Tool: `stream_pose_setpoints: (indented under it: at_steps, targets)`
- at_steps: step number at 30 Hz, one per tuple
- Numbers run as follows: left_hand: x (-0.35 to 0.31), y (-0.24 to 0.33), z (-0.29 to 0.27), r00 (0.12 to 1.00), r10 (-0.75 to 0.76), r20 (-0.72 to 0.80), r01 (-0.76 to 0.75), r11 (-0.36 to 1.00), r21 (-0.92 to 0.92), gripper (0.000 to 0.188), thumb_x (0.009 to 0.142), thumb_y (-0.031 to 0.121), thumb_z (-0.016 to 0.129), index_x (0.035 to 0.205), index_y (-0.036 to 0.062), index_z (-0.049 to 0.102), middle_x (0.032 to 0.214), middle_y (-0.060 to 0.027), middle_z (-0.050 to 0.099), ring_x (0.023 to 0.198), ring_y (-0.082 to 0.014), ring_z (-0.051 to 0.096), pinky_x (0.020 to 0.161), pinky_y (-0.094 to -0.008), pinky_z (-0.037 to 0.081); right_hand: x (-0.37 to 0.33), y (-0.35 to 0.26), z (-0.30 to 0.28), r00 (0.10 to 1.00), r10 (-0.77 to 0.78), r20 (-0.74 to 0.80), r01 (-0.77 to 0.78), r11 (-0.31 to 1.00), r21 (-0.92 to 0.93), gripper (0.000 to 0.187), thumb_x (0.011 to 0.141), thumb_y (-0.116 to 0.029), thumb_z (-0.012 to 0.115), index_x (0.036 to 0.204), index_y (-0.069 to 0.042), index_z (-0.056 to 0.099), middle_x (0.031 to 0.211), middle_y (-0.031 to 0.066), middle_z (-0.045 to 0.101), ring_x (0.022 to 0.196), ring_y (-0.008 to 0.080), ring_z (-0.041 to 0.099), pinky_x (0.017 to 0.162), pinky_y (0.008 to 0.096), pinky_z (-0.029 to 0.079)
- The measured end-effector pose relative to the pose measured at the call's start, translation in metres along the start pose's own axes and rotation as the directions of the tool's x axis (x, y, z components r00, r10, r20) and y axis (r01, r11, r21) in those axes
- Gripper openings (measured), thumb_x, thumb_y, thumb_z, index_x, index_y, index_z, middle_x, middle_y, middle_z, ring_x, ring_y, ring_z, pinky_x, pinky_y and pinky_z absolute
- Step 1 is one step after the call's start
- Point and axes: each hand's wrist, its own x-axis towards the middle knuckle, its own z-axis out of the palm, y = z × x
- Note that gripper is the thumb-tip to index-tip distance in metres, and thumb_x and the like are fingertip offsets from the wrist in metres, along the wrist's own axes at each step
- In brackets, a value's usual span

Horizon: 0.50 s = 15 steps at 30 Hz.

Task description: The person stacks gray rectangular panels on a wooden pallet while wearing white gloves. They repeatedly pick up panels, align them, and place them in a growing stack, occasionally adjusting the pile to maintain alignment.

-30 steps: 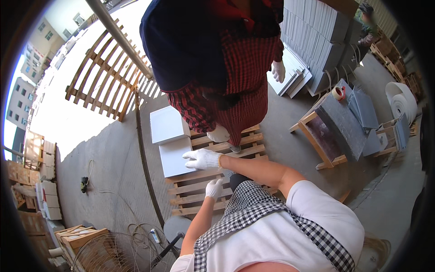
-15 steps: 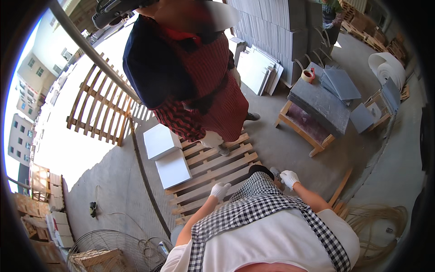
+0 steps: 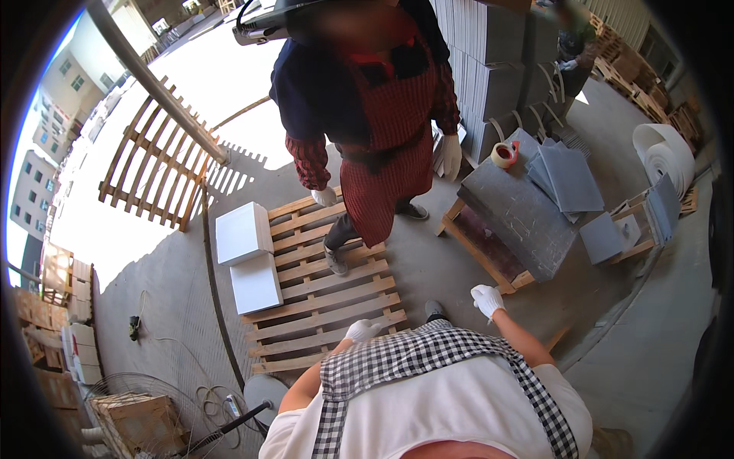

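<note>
My left hand (image 3: 362,330), in a white glove, hangs over the near edge of a wooden pallet (image 3: 329,287). Its fingers are loosely curled around nothing that I can see. My right hand (image 3: 487,300), gloved too, is held out by the near corner of a low dark-topped work table (image 3: 508,206); its fingers are curled in and no object shows in them. Two stacks of white panels, a far one (image 3: 243,233) and a near one (image 3: 257,284), lie on the pallet's left side. Neither hand touches them.
A co-worker in a red striped apron (image 3: 386,176) stands with one foot on the pallet. Tape (image 3: 505,155) and grey sheets (image 3: 567,180) lie on the table. A fan (image 3: 141,417) stands at lower left. Behind rise tall panel stacks (image 3: 482,84); another person (image 3: 573,53) is farther back.
My view has shifted, and the table now appears closer to my right hand. The co-worker has straightened up, a gloved hand now away from the white stacks.
</note>
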Motion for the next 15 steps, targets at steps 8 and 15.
stream_pose_setpoints:
  at_steps: [8,15]
  targets:
    - [0.023,0.187,0.031,0.998,0.058,0.026,-0.05,0.967,-0.251,0.053,0.094,0.047,0.059,0.103,-0.0042,0.068,0.1,-0.025,0.07,0.099,-0.0386,0.067,0.088,-0.0447,0.05,0.061,0.01,-0.114,0.99,-0.093,0.109,0.085,0.994,0.073,0.041,0.096,-0.043,0.051,0.1,-0.009,0.073,0.075,0.012,0.072,0.073,0.0294,0.07,0.071,0.0424,0.052]
    - [0.037,0.213,0.046,0.997,0.073,0.025,-0.07,0.992,-0.106,0.054,0.094,0.046,0.059,0.112,-0.0041,0.068,0.1,-0.0189,0.071,0.095,-0.0299,0.067,0.085,-0.0399,0.052,0.062,0.055,-0.136,0.996,-0.036,0.087,0.028,0.996,0.088,0.041,0.096,-0.044,0.051,0.102,-0.01,0.073,0.078,0.012,0.072,0.074,0.0284,0.071,0.072,0.0415,0.053]
